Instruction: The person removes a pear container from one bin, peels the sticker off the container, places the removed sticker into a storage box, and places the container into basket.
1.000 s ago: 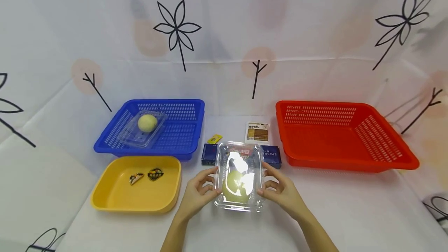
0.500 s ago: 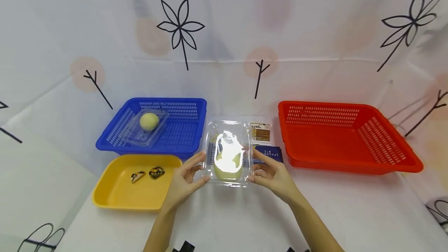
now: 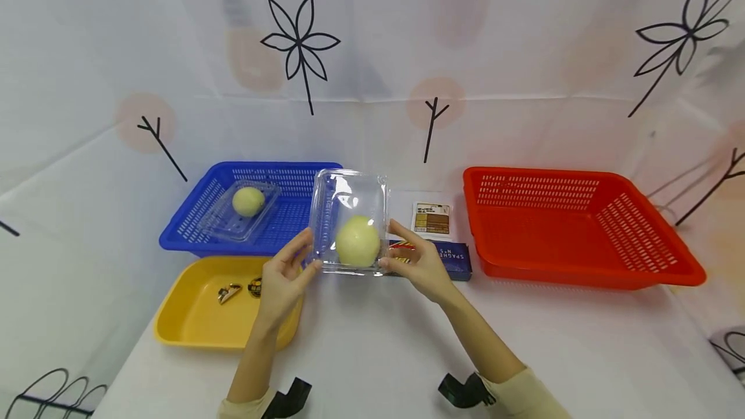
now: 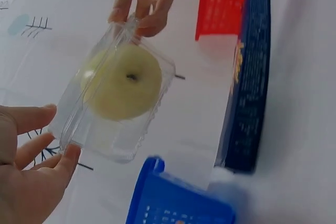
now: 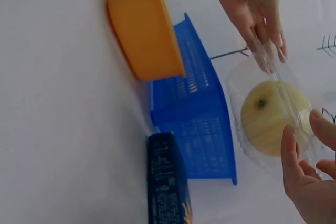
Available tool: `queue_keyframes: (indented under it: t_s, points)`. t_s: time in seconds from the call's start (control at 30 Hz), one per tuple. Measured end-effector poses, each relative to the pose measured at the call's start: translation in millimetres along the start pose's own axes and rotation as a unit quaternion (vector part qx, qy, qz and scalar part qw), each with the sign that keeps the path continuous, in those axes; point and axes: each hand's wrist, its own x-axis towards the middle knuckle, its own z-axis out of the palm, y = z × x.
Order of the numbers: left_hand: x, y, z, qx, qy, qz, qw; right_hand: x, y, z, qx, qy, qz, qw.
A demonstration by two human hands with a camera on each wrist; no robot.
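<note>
Both hands hold a clear plastic clamshell box (image 3: 349, 202) above the table, tilted toward the head camera. Inside it sits a round pale yellow-green fruit (image 3: 357, 242), an apple or pear by its look, with a dark stem hollow showing in the left wrist view. My left hand (image 3: 283, 282) pinches the box's left edge between thumb and fingers. At the opposite edge, my right hand (image 3: 420, 265) pinches it the same way. In the head view the box overlaps the right side of the blue basket (image 3: 297, 222).
A second clear box (image 3: 224, 225) with a similar fruit (image 3: 248, 202) lies in the blue basket. The yellow tub (image 3: 192, 315) holds two small items. A red basket (image 3: 541, 231) stands right. Behind the hands lie a blue spaghetti box (image 3: 456, 260) and a labelled white packet (image 3: 432, 219).
Both hands have lifted the clamshell box and carried it left and away from the body, toward the blue basket. The fruit inside now shows more clearly, with less glare.
</note>
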Motion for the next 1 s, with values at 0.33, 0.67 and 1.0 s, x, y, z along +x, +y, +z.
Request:
queue_keyframes:
  t_s: [0.33,0.67,1.0]
  points:
    - [30.8,7.4,-36.6,0.07,0.019,0.011,0.9973,47.4,-2,32,0.041,-0.008,-0.028,0.9987]
    - [58.5,13.1,-53.0,0.087,0.091,-0.063,0.99,89.6,0,56,0.031,-0.019,-0.005,0.9993]
    - [73.4,1.6,-61.9,0.074,0.152,-0.129,0.9772,110.6,4,70,0.03,-0.027,0.061,0.9973]
